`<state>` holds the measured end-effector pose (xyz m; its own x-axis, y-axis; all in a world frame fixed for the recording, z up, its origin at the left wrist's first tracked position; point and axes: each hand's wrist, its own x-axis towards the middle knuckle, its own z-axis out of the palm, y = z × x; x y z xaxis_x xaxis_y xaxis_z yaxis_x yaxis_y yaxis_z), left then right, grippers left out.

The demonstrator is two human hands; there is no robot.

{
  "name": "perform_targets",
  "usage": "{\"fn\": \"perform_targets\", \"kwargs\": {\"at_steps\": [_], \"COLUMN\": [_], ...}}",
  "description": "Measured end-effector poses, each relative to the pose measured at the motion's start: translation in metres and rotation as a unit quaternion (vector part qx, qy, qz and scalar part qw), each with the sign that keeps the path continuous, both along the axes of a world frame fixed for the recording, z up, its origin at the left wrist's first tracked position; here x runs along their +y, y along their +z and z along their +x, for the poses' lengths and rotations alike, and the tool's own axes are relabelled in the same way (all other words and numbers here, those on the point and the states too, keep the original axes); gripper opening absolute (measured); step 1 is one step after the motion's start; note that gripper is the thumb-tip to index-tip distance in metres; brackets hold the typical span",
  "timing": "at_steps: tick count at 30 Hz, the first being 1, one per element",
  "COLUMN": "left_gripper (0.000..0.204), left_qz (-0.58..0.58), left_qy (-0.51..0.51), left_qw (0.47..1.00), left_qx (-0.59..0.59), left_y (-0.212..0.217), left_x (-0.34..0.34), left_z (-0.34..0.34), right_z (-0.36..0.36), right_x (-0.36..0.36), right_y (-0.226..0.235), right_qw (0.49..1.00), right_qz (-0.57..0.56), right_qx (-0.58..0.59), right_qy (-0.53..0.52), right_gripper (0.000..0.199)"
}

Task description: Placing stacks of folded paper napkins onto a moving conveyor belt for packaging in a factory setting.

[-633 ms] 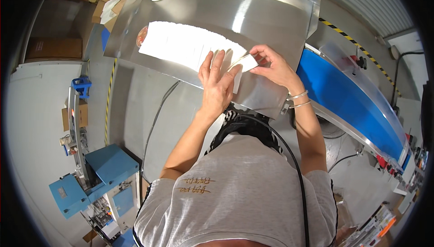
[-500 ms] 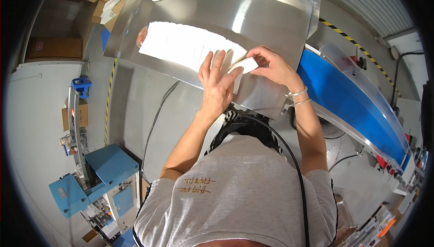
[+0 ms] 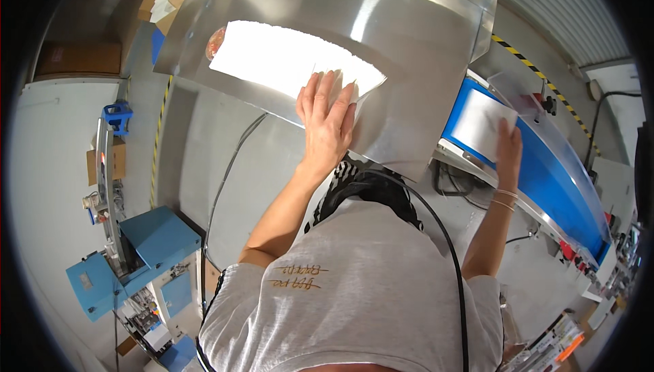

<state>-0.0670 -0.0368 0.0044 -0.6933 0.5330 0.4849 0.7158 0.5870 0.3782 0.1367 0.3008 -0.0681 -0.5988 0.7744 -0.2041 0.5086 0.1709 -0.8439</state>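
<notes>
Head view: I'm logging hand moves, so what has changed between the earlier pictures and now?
The right hand moved right, from the end of the white row to the blue belt, with a white piece at its fingers; whether it has let go is unclear. The left hand stays on the row.

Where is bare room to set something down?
On the table, between the white sheets and the belt; also on the belt, past the right hand. Crowded: under the left hand, and the belt's table end, bearing a white piece.
</notes>
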Motion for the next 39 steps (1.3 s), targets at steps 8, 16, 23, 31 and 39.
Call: {"fn": "perform_targets", "kwargs": {"at_steps": [8, 16, 23, 31, 39], "left_gripper": [0.033, 0.029, 0.046, 0.034, 0.037], "left_qz": [0.036, 0.026, 0.043, -0.018, -0.005], "left_qy": [-0.012, -0.05, -0.009, 0.002, -0.029], "left_qw": [0.998, 0.997, 0.999, 0.999, 0.998], "left_qx": [0.046, 0.048, -0.032, 0.029, 0.061], "left_y": [-0.013, -0.009, 0.005, -0.001, -0.009], "left_x": [0.002, -0.002, -0.005, -0.006, -0.012], "left_z": [0.0, -0.006, -0.01, -0.012, -0.014], "right_z": [-0.016, -0.157, -0.113, 0.01, -0.057], "right_x": [-0.01, -0.128, -0.103, 0.003, -0.055], "right_y": [0.038, 0.058, 0.033, 0.023, 0.053], "right_qw": [0.891, 0.886, 0.961, 0.98, 0.891], "right_qz": [0.448, 0.075, -0.145, 0.104, 0.44], "right_qx": [-0.071, 0.216, 0.139, -0.163, -0.019], "right_qy": [0.034, 0.403, 0.191, -0.045, 0.11], "right_gripper": [0.066, 0.053, 0.027, 0.059, 0.071]}}
